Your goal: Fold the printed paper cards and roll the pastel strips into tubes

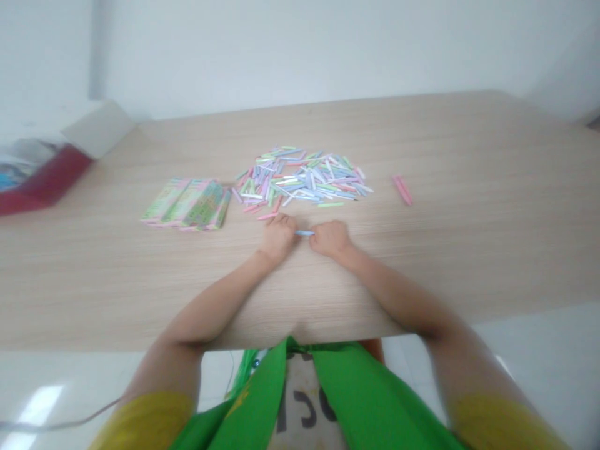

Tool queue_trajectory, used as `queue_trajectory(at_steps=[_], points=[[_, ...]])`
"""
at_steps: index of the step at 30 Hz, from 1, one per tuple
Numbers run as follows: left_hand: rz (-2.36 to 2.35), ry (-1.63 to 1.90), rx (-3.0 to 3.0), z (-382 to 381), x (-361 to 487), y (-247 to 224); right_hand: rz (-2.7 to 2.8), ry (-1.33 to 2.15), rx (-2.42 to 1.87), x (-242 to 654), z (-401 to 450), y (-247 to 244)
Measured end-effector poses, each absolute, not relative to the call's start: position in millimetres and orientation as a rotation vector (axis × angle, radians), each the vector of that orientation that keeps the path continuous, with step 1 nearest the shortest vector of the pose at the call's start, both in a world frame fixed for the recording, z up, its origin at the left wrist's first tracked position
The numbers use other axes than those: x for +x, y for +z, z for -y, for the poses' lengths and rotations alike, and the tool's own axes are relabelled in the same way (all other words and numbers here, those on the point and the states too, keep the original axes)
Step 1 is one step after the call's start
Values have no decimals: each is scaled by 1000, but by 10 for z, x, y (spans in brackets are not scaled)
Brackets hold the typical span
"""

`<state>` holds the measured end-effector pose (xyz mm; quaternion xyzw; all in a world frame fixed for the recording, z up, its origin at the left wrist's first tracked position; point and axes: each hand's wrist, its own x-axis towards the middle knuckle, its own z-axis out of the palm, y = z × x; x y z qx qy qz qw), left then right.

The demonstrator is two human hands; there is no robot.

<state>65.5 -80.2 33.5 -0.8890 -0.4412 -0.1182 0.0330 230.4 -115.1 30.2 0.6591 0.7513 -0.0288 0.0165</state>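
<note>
Between my two hands, a light blue pen (304, 233) lies level just above or on the wooden table. My left hand (280, 235) is closed around its left end, and my right hand (330, 238) is closed on its right end. Only the middle of the pen shows; my fingers cover both ends. Just beyond my hands spreads a loose pile of pastel pens (309, 178) in blue, green, pink, purple and white. A pink pen (267, 216) lies close to the knuckles of my left hand.
Flat patterned packs (185, 203) in green and pink overlap on the table (469, 219) left of the pile. Pink pens (402, 190) lie side by side to the right. A red and white box (51, 178) stands at the far left. A wall rises behind.
</note>
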Motion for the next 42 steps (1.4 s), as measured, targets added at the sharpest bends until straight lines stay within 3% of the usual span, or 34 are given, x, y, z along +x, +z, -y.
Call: queue_trajectory(at_steps=[5,17,33,42], points=[[1332,-536,-2710,852,661,384,-2264,-161,2130,2324,1121,294],[1219,-161,-2704,744,645,266,-2320,-147,2118,2349,1119,278],[1187,-506,-3063,477,388,347,-2353,-72,2298,2287,1235,311],[1323,-550,-3383,458,227,541,-2445,-488,2402,2195,1272,227]])
